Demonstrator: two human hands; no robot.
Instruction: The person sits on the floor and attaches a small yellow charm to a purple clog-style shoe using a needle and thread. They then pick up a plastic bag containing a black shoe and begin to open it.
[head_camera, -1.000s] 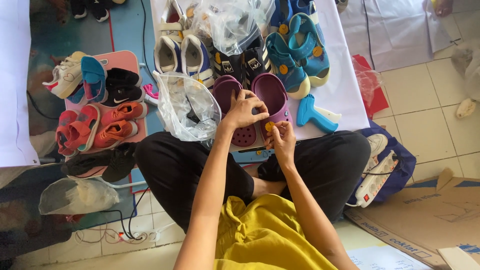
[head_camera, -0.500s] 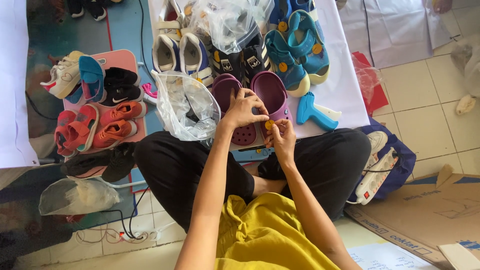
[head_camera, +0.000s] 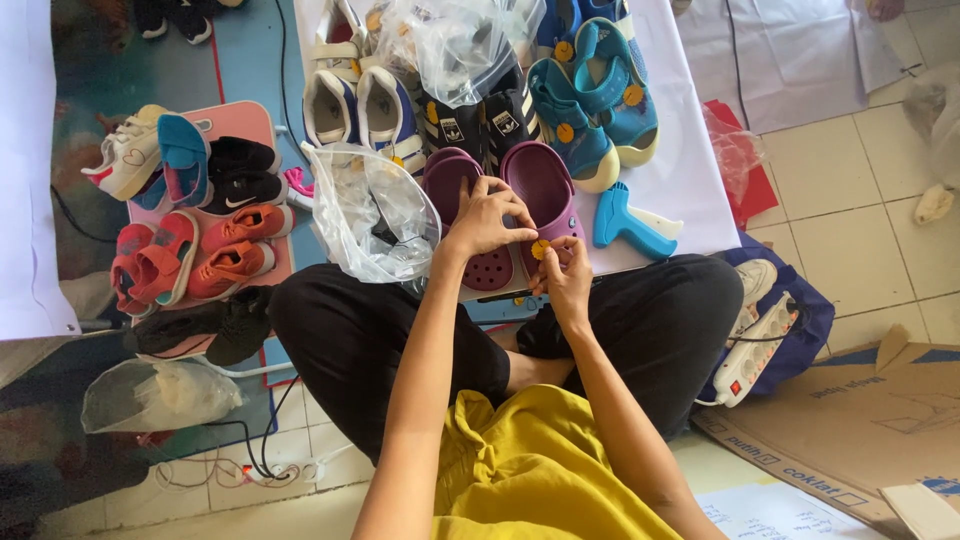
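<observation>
At far left, a pink tray (head_camera: 240, 120) carries small red and orange sandals (head_camera: 190, 262), well apart from the work. A crumpled clear plastic bag (head_camera: 375, 215) lies just beside the left hand (head_camera: 487, 218), whose fingers rest curled on the pair of purple foam clogs (head_camera: 520, 200) at the white surface's (head_camera: 680, 170) near edge. The right hand (head_camera: 567, 280) pinches a small round yellow tag (head_camera: 540, 249) against the right clog's heel. This looks like the tagging step; fixing it calls for a steady clog. A blue tagging gun (head_camera: 625, 222) lies near, to the right. Open room is scant: shoes crowd behind, knees close below.
</observation>
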